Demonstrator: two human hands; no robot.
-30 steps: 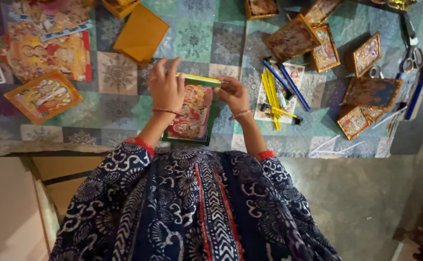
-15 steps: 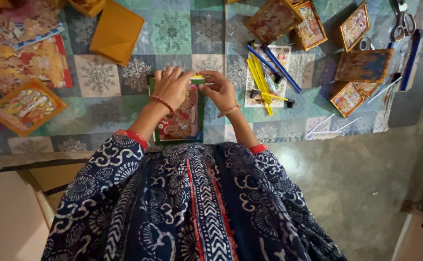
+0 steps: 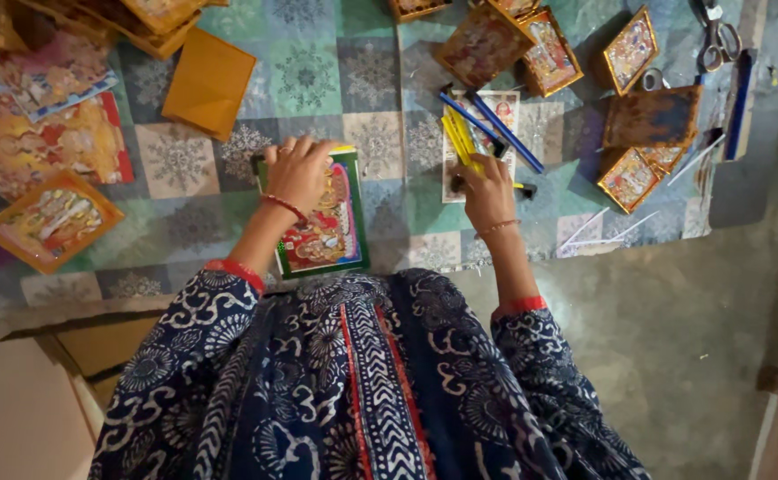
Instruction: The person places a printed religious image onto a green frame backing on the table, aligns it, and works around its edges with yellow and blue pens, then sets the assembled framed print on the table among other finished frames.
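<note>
Head view: the left hand (image 3: 298, 171) lies flat, fingers spread and pressing down on the upper part of a green-bordered picture (image 3: 328, 222), a glossy rectangular print in reds and golds that lies on the patchwork cloth (image 3: 380, 89) just in front of the person's lap. A thin yellow strip (image 3: 343, 148) lies along the picture's top edge, right by the fingertips.

The right hand (image 3: 486, 188) is to the right of the green-bordered picture, its fingers curled down onto a bundle of yellow strips (image 3: 460, 142); whether they are actually pinched on a strip I cannot tell. Two slim blue strips (image 3: 495, 127) lie slanted across the same bundle, over a pale printed sheet (image 3: 506, 105).

The cloth is soft and quilted, with square panels in green, blue and cream bearing snowflake-like motifs. Up and to the left of the green-bordered picture lies a plain ochre square board (image 3: 208, 83). Far left of it is an orange-framed picture (image 3: 49, 220). Well to its right sit several small gold-edged framed pictures (image 3: 629, 178), a dark rust-mottled board (image 3: 653, 116) and metal scissors (image 3: 716, 37).
</note>
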